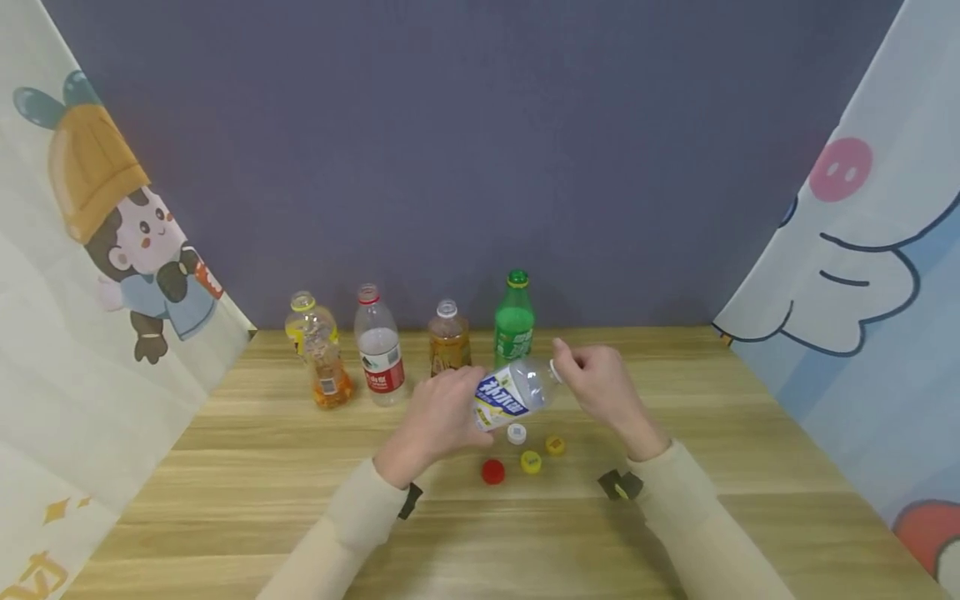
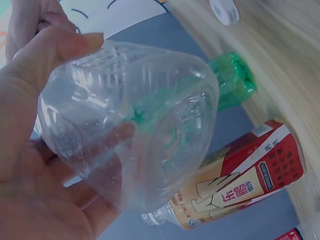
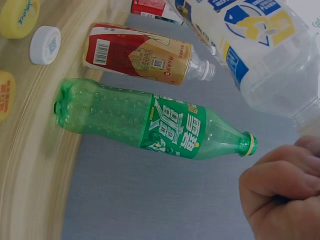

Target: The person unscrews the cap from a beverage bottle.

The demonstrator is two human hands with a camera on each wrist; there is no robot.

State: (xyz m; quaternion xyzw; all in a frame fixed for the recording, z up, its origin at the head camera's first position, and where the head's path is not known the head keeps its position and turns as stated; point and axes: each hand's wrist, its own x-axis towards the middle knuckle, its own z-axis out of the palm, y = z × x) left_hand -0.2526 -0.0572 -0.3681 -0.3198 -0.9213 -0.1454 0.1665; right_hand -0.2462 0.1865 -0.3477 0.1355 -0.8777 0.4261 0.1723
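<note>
My left hand [image 1: 448, 410] grips the body of a clear plastic bottle [image 1: 531, 383] with a blue, white and yellow label. The bottle tilts, its neck up to the right; its base [image 2: 185, 135] faces the left wrist camera. At the mouth, my right hand [image 1: 600, 385] has its fingers curled round the white bottle cap [image 1: 556, 372], mostly hidden by them. Behind the held bottle stand an uncapped green soda bottle [image 1: 514, 321] and a red-and-tan labelled drink bottle [image 3: 140, 54].
An orange-tinted bottle [image 1: 322, 358] and a red-labelled clear bottle [image 1: 380, 350] stand uncapped at the back left. Below the hands lie a white cap [image 1: 517, 433], an orange cap [image 1: 555, 445], a yellow cap [image 1: 531, 462] and a red cap [image 1: 492, 472] on the wooden table [image 1: 247, 500].
</note>
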